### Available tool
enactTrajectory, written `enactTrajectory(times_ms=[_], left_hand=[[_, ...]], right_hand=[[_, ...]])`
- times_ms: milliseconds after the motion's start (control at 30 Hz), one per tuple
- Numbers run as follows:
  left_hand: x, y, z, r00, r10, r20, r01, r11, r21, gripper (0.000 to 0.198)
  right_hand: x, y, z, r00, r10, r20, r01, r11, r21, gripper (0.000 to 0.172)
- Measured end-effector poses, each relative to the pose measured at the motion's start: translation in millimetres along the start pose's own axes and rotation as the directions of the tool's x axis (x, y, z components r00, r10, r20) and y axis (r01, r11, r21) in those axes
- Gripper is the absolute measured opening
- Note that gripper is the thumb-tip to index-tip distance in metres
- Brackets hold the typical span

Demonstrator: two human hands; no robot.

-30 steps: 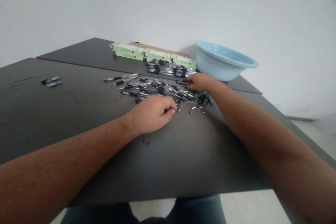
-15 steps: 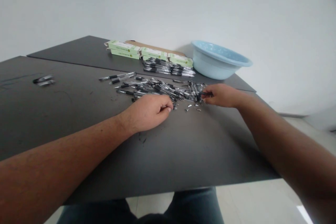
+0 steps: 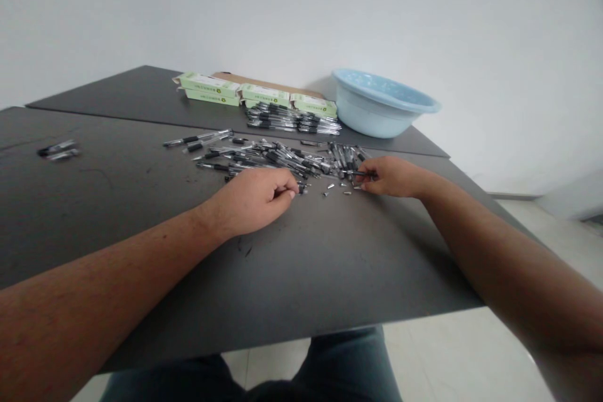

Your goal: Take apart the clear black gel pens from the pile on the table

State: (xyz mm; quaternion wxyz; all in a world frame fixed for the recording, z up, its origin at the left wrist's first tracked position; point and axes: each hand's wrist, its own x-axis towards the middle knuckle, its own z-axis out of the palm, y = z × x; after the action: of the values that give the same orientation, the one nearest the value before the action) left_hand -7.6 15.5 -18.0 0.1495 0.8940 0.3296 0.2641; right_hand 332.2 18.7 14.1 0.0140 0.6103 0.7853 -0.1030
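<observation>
While both bare forearms stretch across it, the dark table [image 3: 141, 245] fills most of the view, and a seam marks where a second tabletop butts against its far edge. At the back right of that far tabletop sits a pale blue basin [image 3: 384, 107], upright, close to the white wall. Just left of the basin lie three green boxes [image 3: 265, 94] in a line, and a neat row of pens [image 3: 292, 120] rests against their front.

Nearer the person, a loose pile of pens [image 3: 264, 158] spreads across the middle of the table, black-gripped with clear barrels, lying at all angles. The left hand [image 3: 252, 198] rests on the tabletop at the near edge of this pile, its fingers curled under into a loose fist; whether anything lies inside it cannot be told. The right hand [image 3: 393, 177] sits at the pile's right end, thumb and fingertips pinched on a pen [image 3: 362, 173] that points left towards the heap.

Between the two hands a few small metal tips [image 3: 336, 188] are scattered on the bare surface. Well apart, at the far left, lie two stray pens [image 3: 57, 151] side by side.
</observation>
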Motion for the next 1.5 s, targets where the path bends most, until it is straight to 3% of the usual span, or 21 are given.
enactTrajectory(times_ms=[167,267,533,833,1500], left_hand=[[0,1,-0.8,1.000,0.017,0.006,-0.017,1.000,-0.007,0.016],[0,2,-1.6,1.000,0.020,0.006,-0.020,1.000,0.002,0.015],[-1,2,-1.6,0.999,0.029,0.018,-0.029,1.000,0.000,0.016],[-1,2,-0.9,0.999,0.028,0.025,-0.028,1.000,-0.008,0.016],[-1,1,-1.1,0.999,0.031,0.031,-0.030,0.999,-0.011,0.015]], right_hand=[[21,-8,-23,0.988,0.035,-0.149,-0.035,0.999,0.002,0.020],[47,-21,-28,0.974,-0.018,-0.227,0.005,0.998,-0.059,0.022],[95,-37,-13,0.978,-0.120,-0.173,0.099,0.987,-0.124,0.025],[108,-44,-6,0.975,-0.183,-0.124,0.166,0.977,-0.133,0.027],[122,-54,-3,0.977,-0.189,-0.097,0.160,0.957,-0.242,0.028]])
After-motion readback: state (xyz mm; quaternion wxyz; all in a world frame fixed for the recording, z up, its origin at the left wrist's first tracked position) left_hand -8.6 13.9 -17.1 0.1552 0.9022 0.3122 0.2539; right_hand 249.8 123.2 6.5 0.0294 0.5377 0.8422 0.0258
